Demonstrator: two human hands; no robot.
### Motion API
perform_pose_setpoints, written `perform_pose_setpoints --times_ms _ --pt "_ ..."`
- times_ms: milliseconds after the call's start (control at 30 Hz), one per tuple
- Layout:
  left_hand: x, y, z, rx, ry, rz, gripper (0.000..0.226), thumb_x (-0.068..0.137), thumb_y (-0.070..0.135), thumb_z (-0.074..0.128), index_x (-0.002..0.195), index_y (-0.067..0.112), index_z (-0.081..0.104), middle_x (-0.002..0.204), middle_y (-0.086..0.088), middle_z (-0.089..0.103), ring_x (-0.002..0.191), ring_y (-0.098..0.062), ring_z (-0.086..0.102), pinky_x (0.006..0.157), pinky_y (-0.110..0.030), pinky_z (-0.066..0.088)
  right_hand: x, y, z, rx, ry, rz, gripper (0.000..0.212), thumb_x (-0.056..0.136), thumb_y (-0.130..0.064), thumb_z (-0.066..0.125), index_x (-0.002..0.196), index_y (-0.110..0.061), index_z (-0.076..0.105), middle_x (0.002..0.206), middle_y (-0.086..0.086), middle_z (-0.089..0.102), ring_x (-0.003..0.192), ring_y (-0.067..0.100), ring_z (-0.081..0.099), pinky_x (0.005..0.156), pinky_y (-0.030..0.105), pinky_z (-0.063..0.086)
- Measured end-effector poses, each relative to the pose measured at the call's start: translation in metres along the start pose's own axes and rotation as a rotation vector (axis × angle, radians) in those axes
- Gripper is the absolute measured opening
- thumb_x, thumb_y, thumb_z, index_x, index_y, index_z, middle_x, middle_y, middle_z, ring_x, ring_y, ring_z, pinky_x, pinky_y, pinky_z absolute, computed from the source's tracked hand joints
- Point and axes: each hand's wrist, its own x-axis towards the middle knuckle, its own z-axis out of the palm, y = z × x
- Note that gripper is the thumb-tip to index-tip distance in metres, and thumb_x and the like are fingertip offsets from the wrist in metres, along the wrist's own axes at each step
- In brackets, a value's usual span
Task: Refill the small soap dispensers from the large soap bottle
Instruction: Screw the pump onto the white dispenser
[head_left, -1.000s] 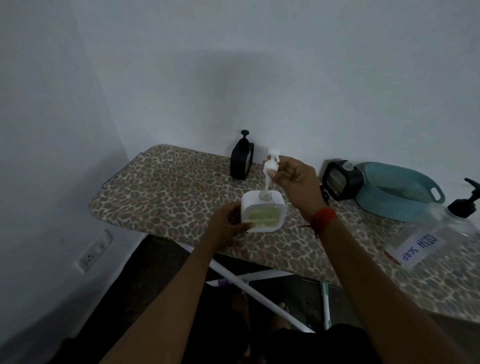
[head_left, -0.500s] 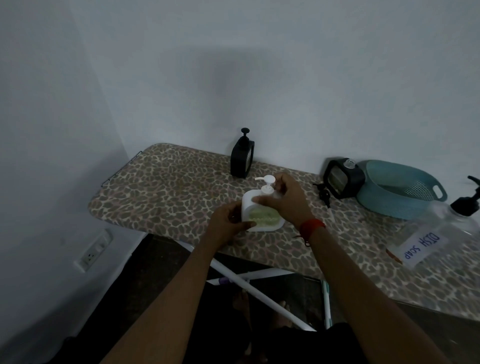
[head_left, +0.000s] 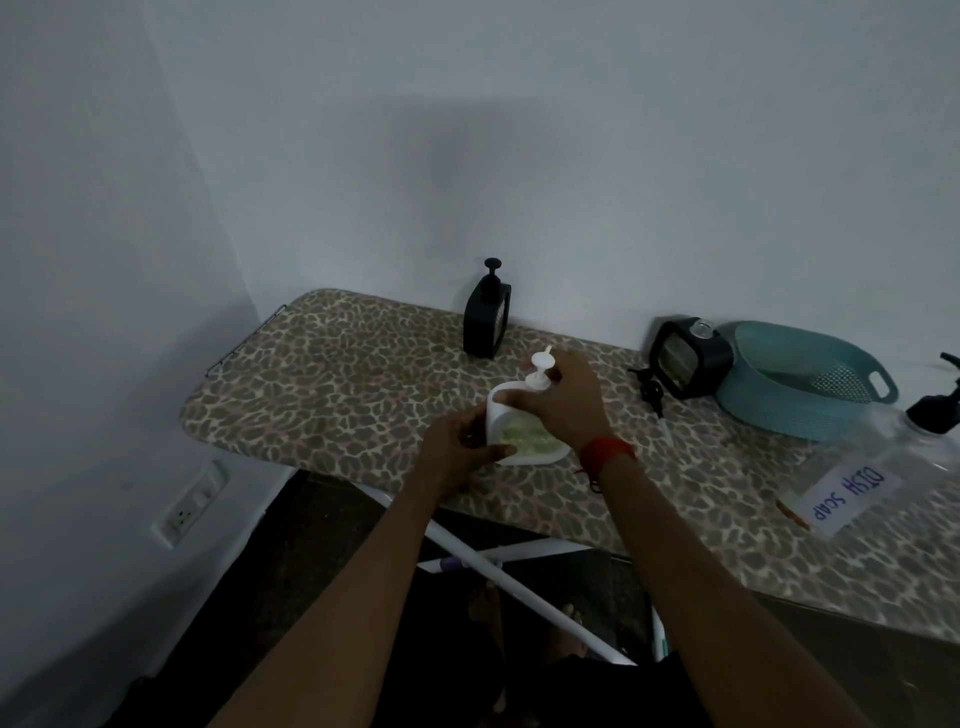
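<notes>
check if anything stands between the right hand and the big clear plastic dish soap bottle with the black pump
Nothing upright. Between the right hand, on the white pump of the white plastic dispenser, and the large clear DISH SOAP bottle, only a loose black pump lies flat on the leopard-print board, likely low enough to reach over.

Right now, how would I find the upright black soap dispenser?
Look along the leopard-print board to its back edge by the wall. The black dispenser stands there upright, pump on; the other black one sits by the teal colander, pumpless.
</notes>
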Motion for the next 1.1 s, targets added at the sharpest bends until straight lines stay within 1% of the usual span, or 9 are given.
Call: perform_pose_setpoints --times_ms 100,167,267,433,600,767,867,967,1100 --pt "-0.001 0.002 0.000 -0.023 0.005 -0.009 0.059 0.074 0.020 0.086 0.128 0.024 0.063 0.111 0.012 0.072 0.099 0.001 0.069 0.082 -0.016 0.055 0.003 0.005 -0.014 0.101 -0.125 0.022 0.041 0.079 -0.024 0.083 0.108 0.000 0.067 0.102 0.013 0.067 0.089 0.019 0.059 0.072 0.016 0.044" --pt "-0.001 0.001 0.001 -0.027 0.006 -0.006 0.062 0.074 0.020 0.086 0.130 0.024 0.061 0.109 0.019 0.072 0.099 0.003 0.068 0.080 -0.013 0.053 0.001 0.016 -0.033 0.264 -0.302 0.020 0.035 0.087 -0.020 0.075 0.120 -0.011 0.068 0.115 0.006 0.071 0.106 0.023 0.066 0.088 0.028 0.054" --pt "-0.001 0.001 0.000 -0.014 0.002 0.002 0.062 0.074 0.023 0.086 0.130 0.031 0.060 0.104 0.028 0.070 0.101 0.001 0.068 0.083 -0.016 0.055 -0.005 0.024 -0.046 0.420 -0.364 0.015 0.034 0.089 -0.008 0.071 0.121 -0.017 0.068 0.126 0.003 0.069 0.119 0.018 0.063 0.101 0.038 0.051" --pt "-0.001 0.002 0.001 -0.018 -0.002 -0.008 0.057 0.074 0.021 0.085 0.122 0.039 0.060 0.100 0.030 0.070 0.098 0.002 0.069 0.078 -0.013 0.054 -0.001 0.013 -0.022 0.147 -0.101 0.042 0.036 0.070 -0.024 0.090 0.096 -0.005 0.075 0.095 0.008 0.069 0.089 0.017 0.063 0.079 0.034 0.050" --pt "-0.002 0.004 0.001 -0.018 -0.012 -0.007 0.053 0.077 0.016 0.083 0.118 0.040 0.062 0.100 0.028 0.072 0.097 0.002 0.069 0.077 -0.012 0.053 -0.001 0.008 -0.007 0.089 -0.052 0.131 0.056 0.068 -0.037 0.090 0.110 -0.005 0.070 0.110 0.012 0.063 0.102 0.024 0.060 0.091 0.040 0.051" --pt "-0.002 0.004 0.001 -0.037 -0.001 0.020 0.057 0.076 0.017 0.084 0.126 0.033 0.061 0.108 0.021 0.072 0.101 0.000 0.069 0.080 -0.013 0.053 -0.004 0.033 -0.038 0.448 -0.348 0.042 0.035 0.088 -0.013 0.072 0.123 -0.011 0.069 0.127 0.000 0.068 0.119 0.014 0.062 0.102 0.040 0.051" --pt "-0.002 0.005 0.001 -0.018 -0.006 0.028 0.056 0.076 0.020 0.084 0.125 0.033 0.061 0.104 0.027 0.071 0.099 0.001 0.069 0.079 -0.013 0.053 -0.004 0.033 -0.035 0.373 -0.294 0.018 0.034 0.088 -0.010 0.073 0.121 -0.006 0.069 0.124 -0.001 0.069 0.116 0.009 0.063 0.101 0.035 0.052" --pt "-0.001 0.002 0.001 -0.028 0.003 0.018 0.059 0.075 0.021 0.085 0.130 0.025 0.063 0.111 0.016 0.073 0.103 -0.006 0.069 0.086 -0.023 0.057 -0.003 0.023 -0.022 0.323 -0.148 0.054 0.035 0.079 -0.012 0.082 0.112 -0.006 0.074 0.107 0.008 0.075 0.099 0.019 0.070 0.088 0.035 0.057" --pt "0.001 -0.002 0.001 -0.049 0.013 -0.010 0.060 0.075 0.019 0.085 0.130 0.022 0.063 0.110 0.013 0.073 0.103 -0.009 0.070 0.083 -0.023 0.057 -0.004 0.019 -0.015 0.364 -0.077 0.097 0.033 0.074 -0.010 0.086 0.105 -0.006 0.076 0.099 0.003 0.076 0.092 0.011 0.071 0.082 0.026 0.057"
